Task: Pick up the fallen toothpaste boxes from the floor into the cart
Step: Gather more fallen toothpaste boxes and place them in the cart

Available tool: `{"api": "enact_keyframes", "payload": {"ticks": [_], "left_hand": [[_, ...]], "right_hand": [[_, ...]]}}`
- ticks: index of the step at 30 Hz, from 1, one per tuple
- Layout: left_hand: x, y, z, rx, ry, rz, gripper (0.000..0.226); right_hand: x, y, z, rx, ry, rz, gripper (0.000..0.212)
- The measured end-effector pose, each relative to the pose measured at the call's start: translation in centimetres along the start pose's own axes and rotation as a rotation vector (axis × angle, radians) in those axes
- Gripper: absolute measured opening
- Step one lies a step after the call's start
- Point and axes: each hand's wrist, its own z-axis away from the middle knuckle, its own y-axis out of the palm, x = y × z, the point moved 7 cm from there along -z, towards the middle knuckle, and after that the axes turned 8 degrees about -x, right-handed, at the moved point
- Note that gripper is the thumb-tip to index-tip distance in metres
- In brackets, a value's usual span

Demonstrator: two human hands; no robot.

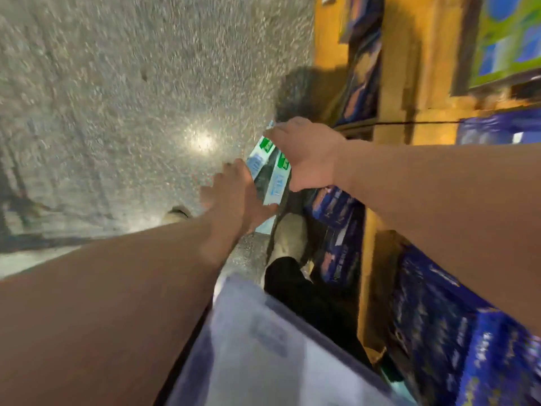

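A pale, blurred cloth (263, 347), probably the person's own clothing, was seen nearest the camera, with both bare forearms stretched out past it over the speckled floor (117, 98) beside low shelves (409, 83) of blue packets. The toothpaste boxes (269, 171), two at least, were clamped from above by the right hand (304, 153) and steadied from below by the flattened, spread left hand (234, 191). The stack would best be kept squeezed together and level while carried to the cart, which was not seen.
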Motion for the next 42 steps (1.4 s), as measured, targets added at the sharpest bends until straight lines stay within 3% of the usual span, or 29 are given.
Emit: {"api": "enact_keyframes", "payload": {"ticks": [3,8,12,20,25,32,36,42], "left_hand": [[0.2,5.5,-2.5,0.040,-0.044,-0.069,0.142],[-0.2,12.2,-5.2,0.074,-0.079,-0.116,0.153],[0.4,14.7,-6.4,0.007,-0.125,-0.130,0.149],[0.4,15.4,-7.3,-0.038,-0.109,-0.003,0.138],[0.2,16.1,-7.5,0.031,-0.116,-0.016,0.150],[1.9,14.1,-9.2,-0.120,-0.077,-0.075,0.127],[2.7,13.8,-10.4,-0.092,0.001,-0.089,0.121],[2.3,15.0,-10.5,-0.072,-0.038,-0.072,0.120]], "right_hand": [[-1.4,5.1,-3.8,0.016,-0.058,0.157,0.108],[-2.5,11.1,-8.2,0.012,-0.056,0.291,0.114],[-2.2,13.2,-10.6,-0.104,-0.135,0.366,0.113],[-2.4,14.1,-12.2,-0.157,-0.201,0.482,0.116],[-2.6,14.5,-12.7,-0.176,-0.210,0.485,0.107],[-2.9,14.4,-11.7,-0.190,-0.141,0.423,0.109],[-2.8,14.7,-11.7,-0.185,-0.113,0.445,0.104],[-1.9,16.2,-12.1,-0.225,-0.187,0.501,0.091]]}}
